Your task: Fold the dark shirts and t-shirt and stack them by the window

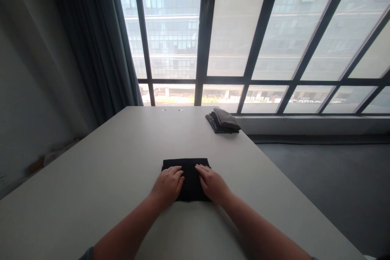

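A black folded cloth [191, 185] lies flat on the white table in front of me, roughly square in outline. My left hand [169, 185] rests on its left side, palm down with the fingers stretched out over the fabric. On the right side of the cloth lies my right hand [212, 182], also palm down, its fingers extended toward the middle. A strip of black fabric shows between the two hands. Neither hand grips the cloth. Parts of its side edges are hidden under my hands.
A stack of folded cloths [224, 121], grey on top and dark patterned below, sits by the white table's [122, 162] far right edge. Behind stand large windows with dark frames [204, 28]. A dark curtain [91, 40] hangs at the left. Grey floor [329, 178] lies right of the table.
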`<action>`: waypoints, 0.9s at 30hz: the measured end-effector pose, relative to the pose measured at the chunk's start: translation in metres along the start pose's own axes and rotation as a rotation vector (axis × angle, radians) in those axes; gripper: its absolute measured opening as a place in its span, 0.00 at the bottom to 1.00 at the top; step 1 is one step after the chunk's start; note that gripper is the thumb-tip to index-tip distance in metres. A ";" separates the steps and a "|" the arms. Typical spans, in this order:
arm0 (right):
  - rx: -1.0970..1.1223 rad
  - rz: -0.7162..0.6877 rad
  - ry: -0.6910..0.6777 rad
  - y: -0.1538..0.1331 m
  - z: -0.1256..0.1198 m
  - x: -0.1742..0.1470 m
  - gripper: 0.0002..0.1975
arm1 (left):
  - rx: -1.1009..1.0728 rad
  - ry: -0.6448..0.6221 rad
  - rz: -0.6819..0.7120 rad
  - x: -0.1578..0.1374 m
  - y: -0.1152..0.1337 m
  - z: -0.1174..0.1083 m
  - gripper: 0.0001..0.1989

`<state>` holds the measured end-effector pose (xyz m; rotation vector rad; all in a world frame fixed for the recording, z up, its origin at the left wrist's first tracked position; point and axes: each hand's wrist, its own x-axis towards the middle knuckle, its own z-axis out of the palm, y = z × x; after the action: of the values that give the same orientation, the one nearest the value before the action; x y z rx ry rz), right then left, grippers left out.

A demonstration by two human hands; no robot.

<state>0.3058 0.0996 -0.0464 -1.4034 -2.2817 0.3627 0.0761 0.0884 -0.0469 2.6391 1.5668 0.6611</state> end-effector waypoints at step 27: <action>-0.216 0.480 -0.110 0.007 0.010 0.011 0.44 | 0.018 -0.099 -0.517 -0.002 -0.073 0.056 0.40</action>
<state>0.3020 0.1128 -0.0556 -2.0942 -2.0933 0.3521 0.0339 0.1349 -0.1144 2.0874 2.0995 0.4735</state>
